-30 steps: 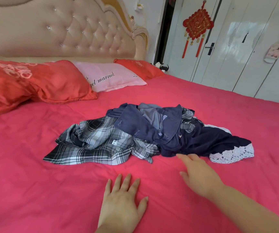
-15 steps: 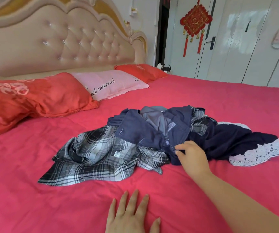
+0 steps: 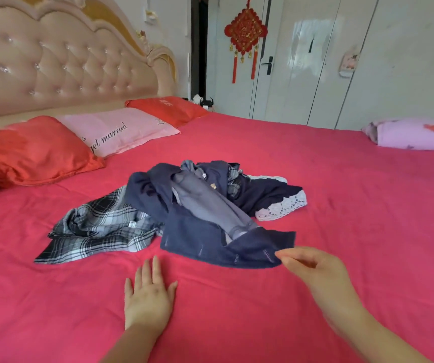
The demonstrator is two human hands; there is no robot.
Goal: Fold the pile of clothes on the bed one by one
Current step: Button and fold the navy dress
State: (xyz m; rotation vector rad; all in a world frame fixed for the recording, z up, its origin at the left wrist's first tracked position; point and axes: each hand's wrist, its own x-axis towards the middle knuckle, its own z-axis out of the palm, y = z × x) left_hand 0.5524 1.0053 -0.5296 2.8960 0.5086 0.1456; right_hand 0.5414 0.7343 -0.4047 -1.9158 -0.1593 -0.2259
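At the middle of the bed [image 3: 341,218], covered in a pink-red sheet, lies one pile of clothes [image 3: 184,205]. Three garments can be counted in it:

1. One black-and-white plaid shirt [image 3: 92,231] on the left, crumpled, partly under the next item.
2. One navy jacket [image 3: 197,242] in the middle, lying open with its grey lining facing up. Its near edge is drawn out toward the near right.
3. One dark garment [image 3: 270,192] with white lace trim [image 3: 281,209] on the far right.

A scrap of plaid shows at the far side of the pile; whether it belongs to the shirt cannot be told.

Hands: two in view. The left hand [image 3: 149,297] rests palm down on the sheet just near of the pile, fingers straight, grasping nothing. The right hand [image 3: 315,268] pinches the near right corner of the navy jacket between thumb and fingertips.

Three pillows line the headboard [image 3: 53,61]: one red pillow [image 3: 32,150] at left, one pink pillow [image 3: 121,129], and one further red pillow [image 3: 166,108]. One lilac bundle [image 3: 417,134] lies at the far right edge.
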